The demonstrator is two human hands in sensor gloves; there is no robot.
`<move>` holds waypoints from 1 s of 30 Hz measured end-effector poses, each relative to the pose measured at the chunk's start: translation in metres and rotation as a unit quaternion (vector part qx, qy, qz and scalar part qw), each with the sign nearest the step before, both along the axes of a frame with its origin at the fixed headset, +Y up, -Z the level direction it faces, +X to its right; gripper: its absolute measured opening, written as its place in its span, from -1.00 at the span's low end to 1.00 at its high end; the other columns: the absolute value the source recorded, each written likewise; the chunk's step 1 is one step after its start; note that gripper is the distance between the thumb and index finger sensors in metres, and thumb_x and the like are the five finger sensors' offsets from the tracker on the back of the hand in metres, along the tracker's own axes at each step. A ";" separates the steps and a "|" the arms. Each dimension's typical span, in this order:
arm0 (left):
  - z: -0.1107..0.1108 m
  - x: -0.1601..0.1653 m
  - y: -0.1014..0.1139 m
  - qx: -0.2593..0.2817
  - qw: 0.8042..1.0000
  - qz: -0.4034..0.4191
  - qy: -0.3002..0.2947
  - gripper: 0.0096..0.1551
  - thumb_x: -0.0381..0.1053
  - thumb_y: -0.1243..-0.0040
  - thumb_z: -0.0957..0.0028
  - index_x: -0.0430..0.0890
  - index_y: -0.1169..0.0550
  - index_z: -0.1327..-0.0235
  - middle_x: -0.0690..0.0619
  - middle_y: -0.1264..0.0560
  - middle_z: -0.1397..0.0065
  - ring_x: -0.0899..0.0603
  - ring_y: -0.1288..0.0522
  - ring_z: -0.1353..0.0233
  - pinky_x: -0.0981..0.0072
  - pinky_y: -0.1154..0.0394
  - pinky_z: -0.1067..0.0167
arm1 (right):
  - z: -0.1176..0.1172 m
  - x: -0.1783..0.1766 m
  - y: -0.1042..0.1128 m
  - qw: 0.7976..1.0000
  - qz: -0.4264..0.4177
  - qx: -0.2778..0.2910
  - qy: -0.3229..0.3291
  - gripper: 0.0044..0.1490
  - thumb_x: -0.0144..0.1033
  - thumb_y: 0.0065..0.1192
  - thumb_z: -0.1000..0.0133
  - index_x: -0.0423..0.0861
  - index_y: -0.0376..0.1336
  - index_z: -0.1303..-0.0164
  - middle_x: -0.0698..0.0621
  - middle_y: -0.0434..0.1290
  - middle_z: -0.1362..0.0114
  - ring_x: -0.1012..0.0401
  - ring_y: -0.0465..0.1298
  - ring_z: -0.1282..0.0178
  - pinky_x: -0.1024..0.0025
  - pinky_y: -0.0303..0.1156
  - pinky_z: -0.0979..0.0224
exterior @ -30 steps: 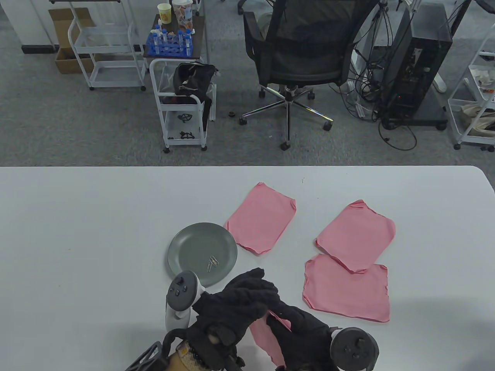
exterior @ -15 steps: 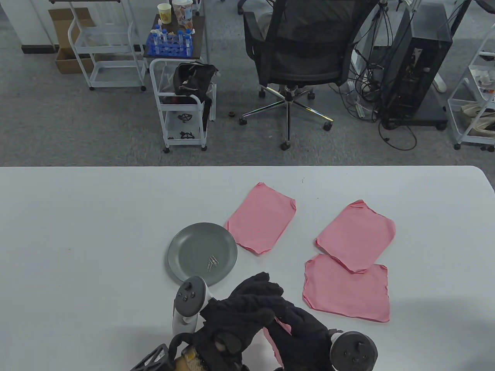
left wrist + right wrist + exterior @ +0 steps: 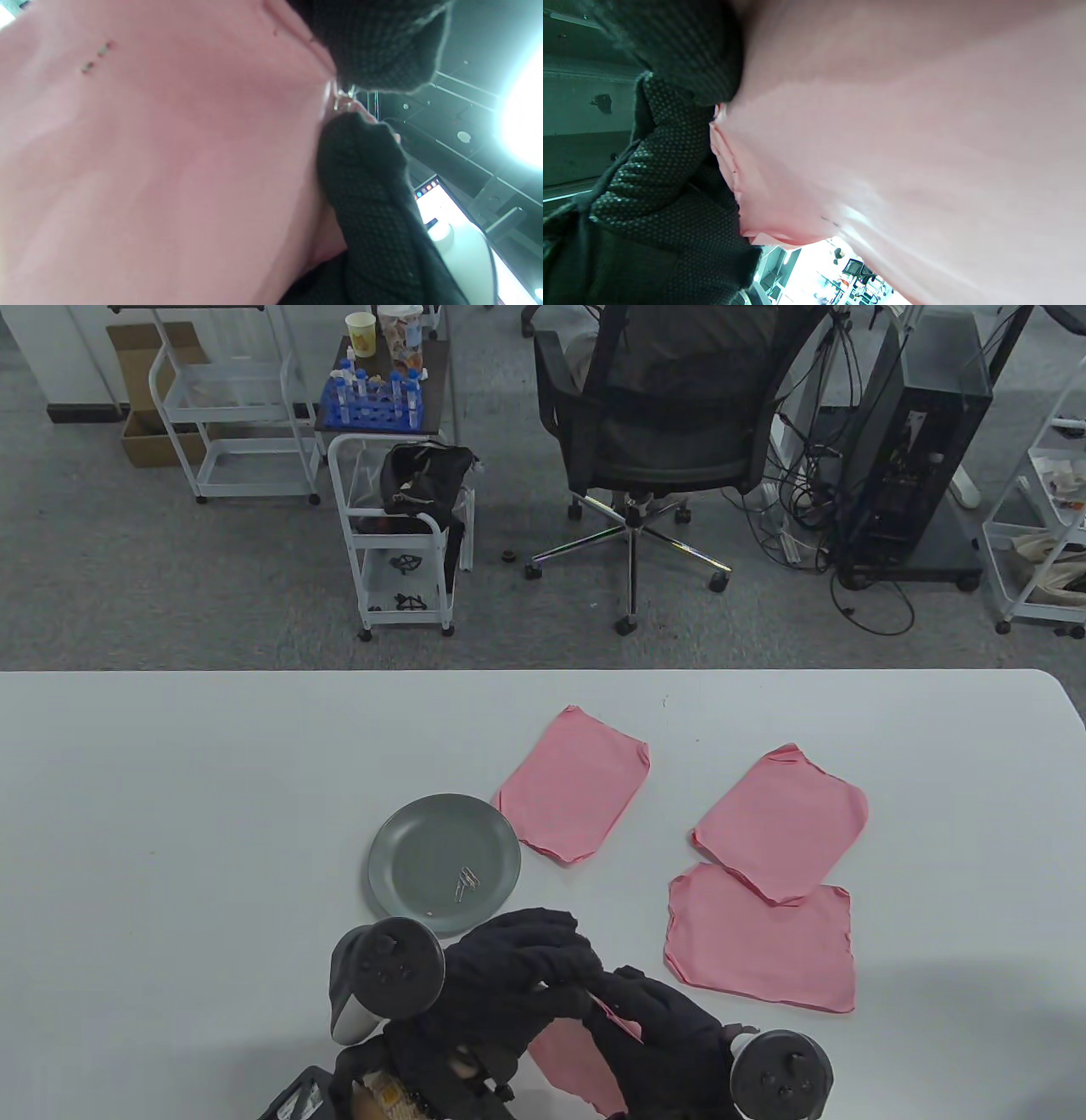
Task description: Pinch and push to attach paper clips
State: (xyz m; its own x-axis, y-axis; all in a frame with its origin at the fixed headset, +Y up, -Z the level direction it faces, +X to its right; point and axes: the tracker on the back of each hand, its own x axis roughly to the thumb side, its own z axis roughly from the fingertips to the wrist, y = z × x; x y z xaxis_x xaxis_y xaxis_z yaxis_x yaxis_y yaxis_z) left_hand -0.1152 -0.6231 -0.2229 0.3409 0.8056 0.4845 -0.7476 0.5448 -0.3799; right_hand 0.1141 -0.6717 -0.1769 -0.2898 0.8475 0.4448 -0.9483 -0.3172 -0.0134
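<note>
- Left hand [image 3: 509,976] has swung left at bottom centre, pinching the paper clip [image 3: 341,99] onto the pink sheet [image 3: 577,1060].
- Right hand [image 3: 653,1027] still grips that sheet; the clip looks nearly on.

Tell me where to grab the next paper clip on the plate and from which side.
Pinch the top clip of the small pile of paper clips by its long sides, coming straight down. They lie flat near the front right of the shallow plate, so its low rim likely won't block fingers.

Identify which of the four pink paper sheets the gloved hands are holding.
The pink sheet at the table's near edge, gripped by left hand and right hand; the other three lie untouched.
</note>
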 end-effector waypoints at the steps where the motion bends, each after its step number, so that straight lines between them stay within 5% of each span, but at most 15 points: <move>1: 0.001 0.001 0.000 0.007 1.000 -0.006 -0.001 -0.63 0.15 -0.37 0.19 0.17 -0.75 0.12 0.11 -0.64 -0.24 -0.10 -0.46 -0.48 -0.11 -0.26 -0.48 | 0.000 0.000 0.000 1.000 0.001 0.000 0.002 -0.51 -0.04 0.36 0.02 -0.04 0.40 -0.03 0.05 0.61 0.10 0.07 0.60 0.18 0.05 0.38 -0.40; 8: 0.007 0.005 0.002 0.088 0.995 -0.036 0.014 -0.61 0.16 -0.19 0.18 0.16 -0.67 0.13 0.13 -0.61 -0.19 -0.07 -0.45 -0.46 -0.08 -0.26 -0.48 | 0.000 -0.004 0.000 1.000 0.008 -0.002 0.007 -0.52 -0.05 0.34 0.03 -0.03 0.40 -0.02 0.04 0.62 0.10 0.06 0.60 0.18 0.03 0.38 -0.38; 15: 0.011 0.002 0.011 0.137 0.987 -0.070 0.038 -0.62 0.17 -0.22 0.20 0.15 -0.70 0.16 0.13 -0.65 -0.15 -0.06 -0.49 -0.43 -0.08 -0.28 -0.47 | 0.004 -0.010 0.005 0.996 0.087 0.033 -0.007 -0.52 -0.10 0.27 0.02 -0.05 0.39 -0.05 0.01 0.61 0.07 0.02 0.59 0.16 -0.02 0.37 -0.37; 30: 0.014 0.005 0.012 0.157 0.982 -0.096 0.033 -0.62 0.17 -0.35 0.26 0.13 -0.78 0.23 0.11 -0.71 -0.09 -0.06 -0.52 -0.43 -0.10 -0.29 -0.47 | 0.006 -0.012 0.006 0.993 0.111 0.038 -0.006 -0.50 -0.14 0.23 0.04 -0.12 0.38 -0.02 0.01 0.61 0.07 0.02 0.60 0.15 -0.03 0.36 -0.37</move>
